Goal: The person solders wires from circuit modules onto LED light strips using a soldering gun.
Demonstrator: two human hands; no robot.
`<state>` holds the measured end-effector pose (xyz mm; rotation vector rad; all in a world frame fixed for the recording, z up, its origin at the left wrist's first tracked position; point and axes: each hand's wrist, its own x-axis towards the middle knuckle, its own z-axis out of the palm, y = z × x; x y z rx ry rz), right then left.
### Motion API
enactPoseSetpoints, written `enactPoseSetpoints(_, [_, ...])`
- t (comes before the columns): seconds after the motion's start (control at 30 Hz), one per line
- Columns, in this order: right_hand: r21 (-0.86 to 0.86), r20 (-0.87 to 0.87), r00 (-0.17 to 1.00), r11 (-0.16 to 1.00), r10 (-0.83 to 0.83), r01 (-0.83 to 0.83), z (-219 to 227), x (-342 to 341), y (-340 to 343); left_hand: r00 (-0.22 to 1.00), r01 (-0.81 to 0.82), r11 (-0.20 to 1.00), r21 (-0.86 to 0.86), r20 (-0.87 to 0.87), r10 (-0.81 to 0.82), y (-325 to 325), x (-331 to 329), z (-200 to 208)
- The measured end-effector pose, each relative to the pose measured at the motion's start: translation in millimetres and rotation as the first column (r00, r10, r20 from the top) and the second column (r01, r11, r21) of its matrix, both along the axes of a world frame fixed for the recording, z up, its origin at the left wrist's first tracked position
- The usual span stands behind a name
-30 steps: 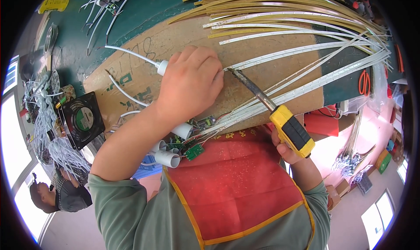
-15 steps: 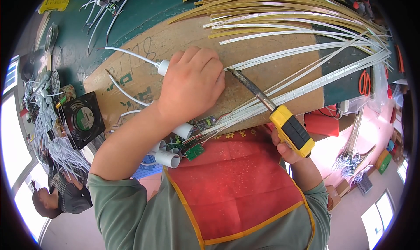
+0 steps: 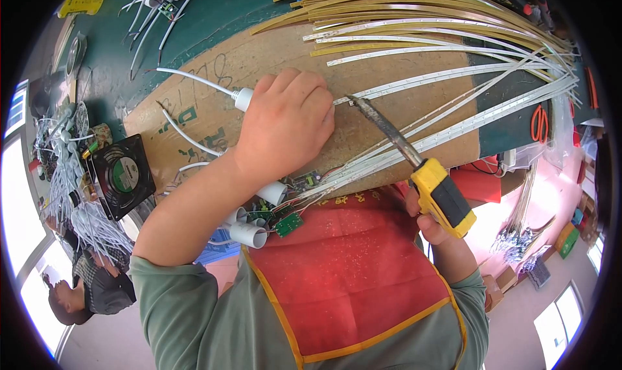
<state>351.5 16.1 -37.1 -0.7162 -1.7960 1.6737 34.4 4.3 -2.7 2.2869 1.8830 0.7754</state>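
My left hand point(image 3: 282, 124) is closed, knuckles up, over the cardboard. From its left side sticks a white cylindrical end cap point(image 3: 243, 100) with a white cable; what lies under the fingers is hidden. On the hand's other side, a pair of white LED strips point(image 3: 440, 76) runs off to the right. My right hand point(image 3: 431, 224) grips a yellow-and-black soldering iron point(image 3: 444, 198). Its dark tip rests at or just above the strips' near end, a little right of my left hand; contact cannot be made out.
Cardboard point(image 3: 414, 114) covers part of the green table point(image 3: 220, 20). More LED strips point(image 3: 389, 17) lie at the back. Near me are white tubes point(image 3: 249, 235) and a green circuit board point(image 3: 289, 224). A black fan point(image 3: 121, 177) stands left, beside bundled cables point(image 3: 65, 162). Another person point(image 3: 97, 279) sits beyond.
The soldering iron and my right hand have shifted slightly right, drawing the tip away from my left hand along the strips. My left hand stays in nearly the same place.
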Motion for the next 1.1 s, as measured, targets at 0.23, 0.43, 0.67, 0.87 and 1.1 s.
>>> enactPoseSetpoints(0.23, [-0.124,-0.060,0.991,0.986,-0.121,0.113,8.1,-1.0,7.0,1.000,-0.004,1.000,-0.010,0.001,0.004,0.2,0.2,0.5])
enactPoseSetpoints(0.43, [-0.290,-0.042,0.979,0.940,-0.201,0.180,2.1,4.6,12.7,1.000,0.001,1.000,-0.008,0.003,-0.001,-0.1,-0.4,0.7])
enactPoseSetpoints(0.67, [-0.359,-0.117,0.966,0.917,-0.230,0.175,10.2,-7.6,17.5,1.000,-0.003,1.000,-0.010,-0.003,0.003,0.2,-0.3,0.3])
enactPoseSetpoints(0.87, [-0.362,-0.129,0.961,0.914,-0.243,0.182,8.8,-8.3,16.4,1.000,-0.006,1.000,-0.007,-0.003,0.006,-0.2,-0.3,0.4])
enactPoseSetpoints(1.1, [-0.262,-0.181,0.965,0.955,-0.189,0.138,6.0,-7.9,18.5,1.000,-0.014,1.000,-0.004,-0.002,0.014,0.0,1.0,0.7])
